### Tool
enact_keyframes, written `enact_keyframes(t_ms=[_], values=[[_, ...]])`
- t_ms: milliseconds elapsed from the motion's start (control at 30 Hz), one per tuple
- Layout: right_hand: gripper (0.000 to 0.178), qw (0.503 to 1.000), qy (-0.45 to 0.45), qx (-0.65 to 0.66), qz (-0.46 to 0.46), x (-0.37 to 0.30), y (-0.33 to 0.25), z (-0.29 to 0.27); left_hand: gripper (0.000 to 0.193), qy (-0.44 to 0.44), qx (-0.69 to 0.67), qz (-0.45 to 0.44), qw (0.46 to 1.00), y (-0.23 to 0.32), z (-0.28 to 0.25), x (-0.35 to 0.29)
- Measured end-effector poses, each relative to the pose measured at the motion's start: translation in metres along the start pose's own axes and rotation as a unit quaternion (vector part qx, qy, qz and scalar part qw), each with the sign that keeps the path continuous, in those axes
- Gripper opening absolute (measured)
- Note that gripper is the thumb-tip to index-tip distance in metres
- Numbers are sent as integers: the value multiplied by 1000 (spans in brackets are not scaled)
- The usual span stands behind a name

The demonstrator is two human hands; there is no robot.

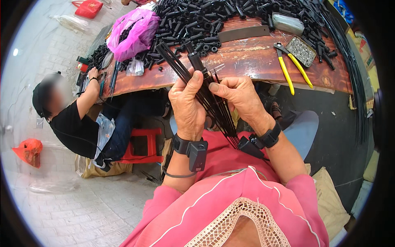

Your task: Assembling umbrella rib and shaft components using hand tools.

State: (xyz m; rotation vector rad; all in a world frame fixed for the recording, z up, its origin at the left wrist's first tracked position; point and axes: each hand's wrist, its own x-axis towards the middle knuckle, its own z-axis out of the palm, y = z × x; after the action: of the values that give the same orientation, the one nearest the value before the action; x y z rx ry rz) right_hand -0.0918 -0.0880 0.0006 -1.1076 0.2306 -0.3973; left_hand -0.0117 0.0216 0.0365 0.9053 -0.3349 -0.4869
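Observation:
My left hand (187, 105) is closed around a bundle of thin black rods (214, 107) and a black plastic tube (194, 59) that sticks up from the fist. My right hand (236, 96) pinches the same bundle from the right, fingers pressed on the rods just below the tube. The rods fan out upward to the left over the table edge and run down toward my lap. Both wrists carry black strapped devices.
A brown wooden table (247, 61) carries a heap of black plastic tubes (197, 20), a pink plastic bag (133, 31), yellow-handled pliers (292, 66), a tray of small metal parts (302, 50) and long black rods (349, 74). Another person (74, 119) sits at the left on a red stool (142, 144).

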Motion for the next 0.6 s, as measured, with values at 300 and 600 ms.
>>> enact_keyframes(t_ms=[300, 600], values=[[29, 998, 17, 18, 58, -1, -4, 8, 24, 15, 61, -19, 998, 8, -2, -2], [31, 997, 70, -14, -10, -6, -3, 36, 22, 44, 108, 67, 991, 8, 4, -5]])
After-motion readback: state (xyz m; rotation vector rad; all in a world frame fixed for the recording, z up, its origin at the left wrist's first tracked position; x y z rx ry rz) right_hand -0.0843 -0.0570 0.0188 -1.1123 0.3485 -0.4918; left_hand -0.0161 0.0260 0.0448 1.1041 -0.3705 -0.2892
